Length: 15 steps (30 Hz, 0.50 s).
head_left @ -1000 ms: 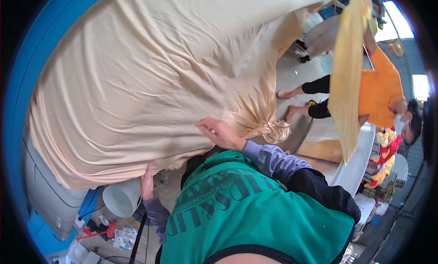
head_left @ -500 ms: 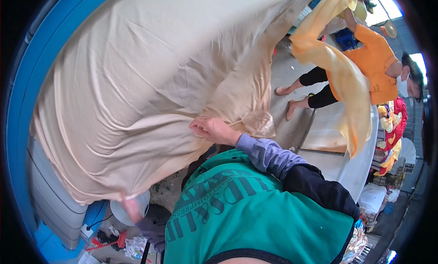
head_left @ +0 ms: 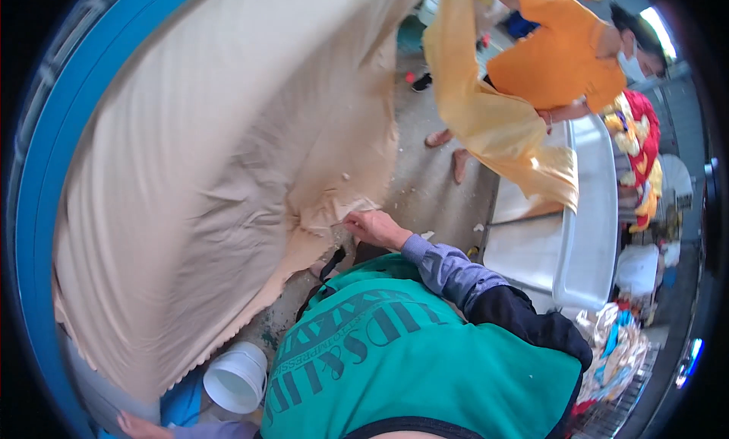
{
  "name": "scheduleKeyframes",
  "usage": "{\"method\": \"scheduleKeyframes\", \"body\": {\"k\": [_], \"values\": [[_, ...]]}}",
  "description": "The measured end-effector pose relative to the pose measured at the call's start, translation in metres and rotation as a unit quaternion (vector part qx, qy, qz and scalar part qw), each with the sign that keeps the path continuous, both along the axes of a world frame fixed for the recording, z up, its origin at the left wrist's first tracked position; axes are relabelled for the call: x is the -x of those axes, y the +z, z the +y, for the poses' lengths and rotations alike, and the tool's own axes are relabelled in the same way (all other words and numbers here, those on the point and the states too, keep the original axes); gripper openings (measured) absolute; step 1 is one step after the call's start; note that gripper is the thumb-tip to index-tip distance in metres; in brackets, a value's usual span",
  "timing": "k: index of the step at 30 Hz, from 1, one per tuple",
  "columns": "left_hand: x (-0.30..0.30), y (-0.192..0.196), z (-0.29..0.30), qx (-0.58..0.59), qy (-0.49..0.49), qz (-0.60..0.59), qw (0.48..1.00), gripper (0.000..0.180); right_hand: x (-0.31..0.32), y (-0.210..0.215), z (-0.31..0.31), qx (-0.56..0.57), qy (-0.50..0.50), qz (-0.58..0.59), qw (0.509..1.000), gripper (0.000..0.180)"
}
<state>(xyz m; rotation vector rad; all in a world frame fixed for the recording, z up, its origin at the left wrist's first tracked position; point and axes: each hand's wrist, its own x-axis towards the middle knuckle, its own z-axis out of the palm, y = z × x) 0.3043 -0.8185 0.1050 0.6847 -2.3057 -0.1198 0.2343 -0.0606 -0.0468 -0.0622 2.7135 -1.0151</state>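
A large beige cloth [head_left: 228, 135] with a wavy hem hangs spread over the left and middle of the head view. Its gathered near corner is pinched in my right hand [head_left: 376, 229], closed, at the middle of the view. Down at the lower left rim, partly cut off, is my left hand [head_left: 143, 427]. Its fingers look stretched out and apart from the cloth, just below the hem. What lies under the cloth is mostly hidden.
A person in an orange shirt [head_left: 558, 48] holds a long yellow cloth [head_left: 486, 127] beside a white tub [head_left: 588, 234]. A white bucket [head_left: 237, 378] stands near my left arm. A blue curved frame [head_left: 38, 203] borders the left; colourful fabrics [head_left: 611, 348] are piled at right.
My right hand has moved slightly right, drawing the cloth's corner along. My left hand has dropped down and left from the hem. The other person's yellow cloth has shifted left.
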Motion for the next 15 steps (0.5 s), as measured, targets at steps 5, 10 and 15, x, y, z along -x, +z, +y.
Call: {"method": "scheduleKeyframes", "body": {"k": [5,10,15], "values": [[0.003,-0.059,0.163,-0.459,-0.141,0.074,0.874,0.036,-0.062,-0.075,0.101,0.053,-0.207,-0.091,0.973,0.028],[0.056,-0.114,0.379,-0.641,-0.298,-0.308,0.637,0.043,-0.155,-0.150,0.203,0.224,-0.506,-0.218,0.804,0.032],[0.092,-0.107,0.444,-0.615,-0.319,-0.379,0.614,0.039,-0.227,-0.145,0.290,-0.070,-0.720,-0.005,0.690,0.077]]}}
